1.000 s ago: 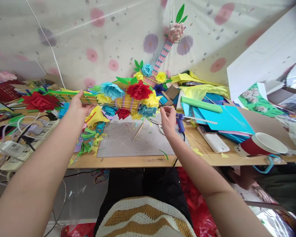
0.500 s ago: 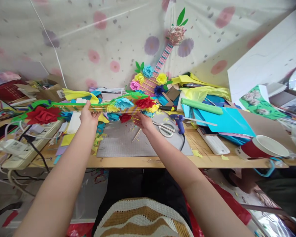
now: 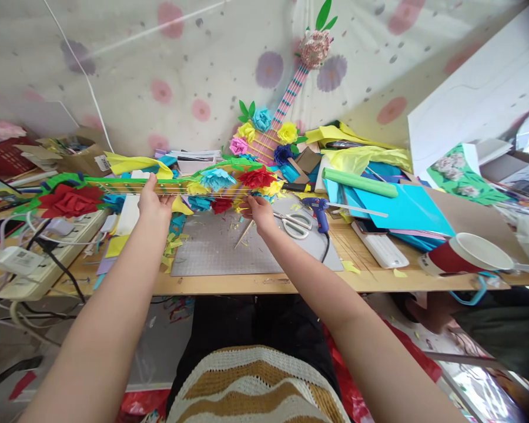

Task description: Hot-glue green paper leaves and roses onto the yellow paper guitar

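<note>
A paper-flower guitar [image 3: 180, 187] is held level above the table, its neck pointing left. A large red paper flower [image 3: 73, 201] decorates the far end of the neck; blue, red and yellow flowers cover the body. My left hand [image 3: 152, 200] is closed around the neck, thumb on top. My right hand [image 3: 260, 210] grips the lower edge of the body near the yellow flowers. Below lies a grey cutting mat [image 3: 211, 252] strewn with paper scraps. Scissors [image 3: 296, 224] and a blue glue gun [image 3: 320, 212] rest to the right of my right hand.
A second, pink flower guitar [image 3: 286, 106] leans against the curtain. At left are a power strip [image 3: 57, 252] with tangled cables and a cardboard box [image 3: 70, 155]. Blue paper sheets [image 3: 405, 214], a power bank [image 3: 381, 249] and a paper cup [image 3: 467, 255] lie right. Another person's arm shows at lower right.
The view has shifted slightly, so the whole scene sits a little higher. Both hands keep their hold on the guitar, and the fingers of my right hand look more closed on its edge.
</note>
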